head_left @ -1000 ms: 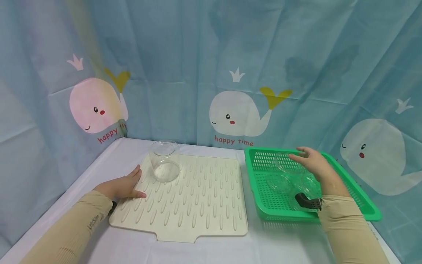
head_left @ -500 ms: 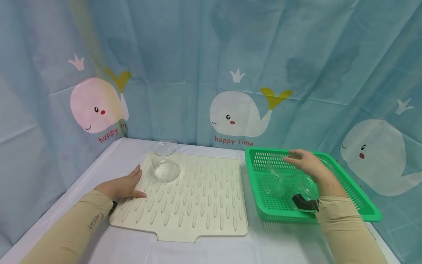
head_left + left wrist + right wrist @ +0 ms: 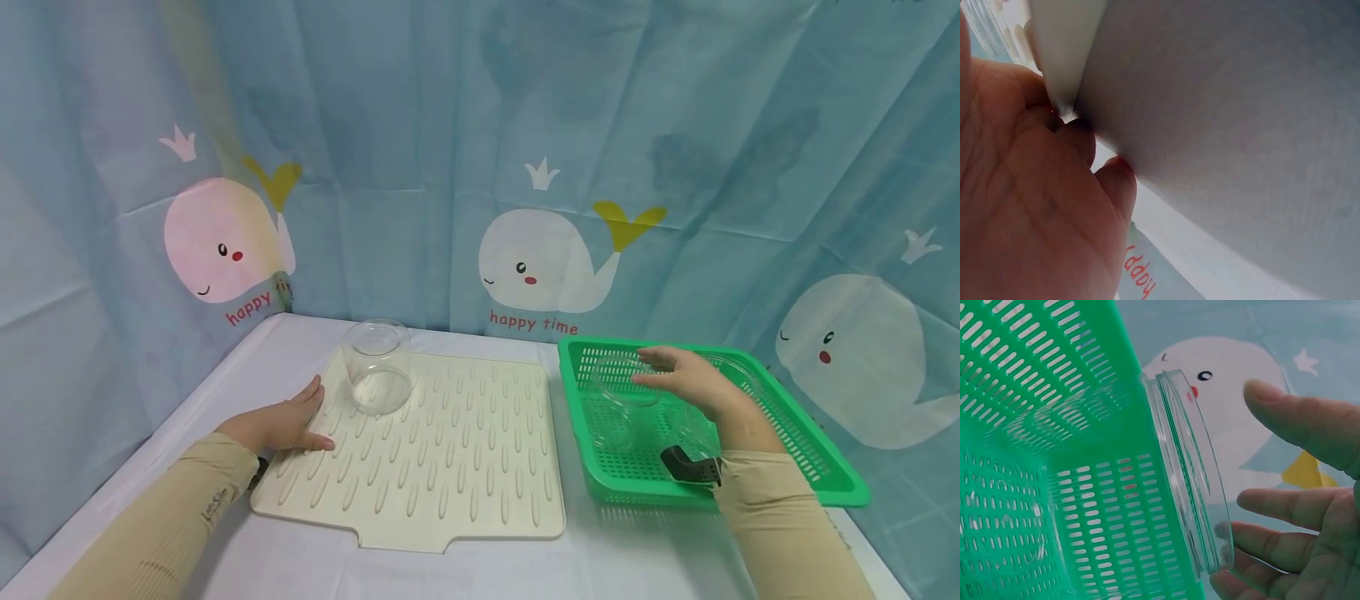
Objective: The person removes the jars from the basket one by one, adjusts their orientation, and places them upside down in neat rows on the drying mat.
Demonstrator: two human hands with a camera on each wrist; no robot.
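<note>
My left hand point(image 3: 281, 423) rests along the left edge of a cream ridged drying mat point(image 3: 450, 479), with its fingers outstretched. In the left wrist view, its fingertips meet the edge of the mat point(image 3: 1066, 59). A clear plastic jar point(image 3: 377, 367) stands upright on the mat's back left. On the right, my right hand point(image 3: 697, 385) is over a green basket point(image 3: 600, 489), beside a clear jar point(image 3: 613, 425) inside it. The right wrist view shows the thumb clear of the jar's rim point(image 3: 1194, 475) and the lower fingers close to or touching it.
Another clear jar point(image 3: 738, 367), partly hidden by the right hand and forearm, is in the basket. White cloth point(image 3: 480, 575) covers the table. A blue curtain point(image 3: 390, 250) with whale prints hangs behind and at the sides.
My right hand has shifted left inside the basket, and the clear jar beside it has moved left too. The left hand, the mat and the jar on it stay put.
</note>
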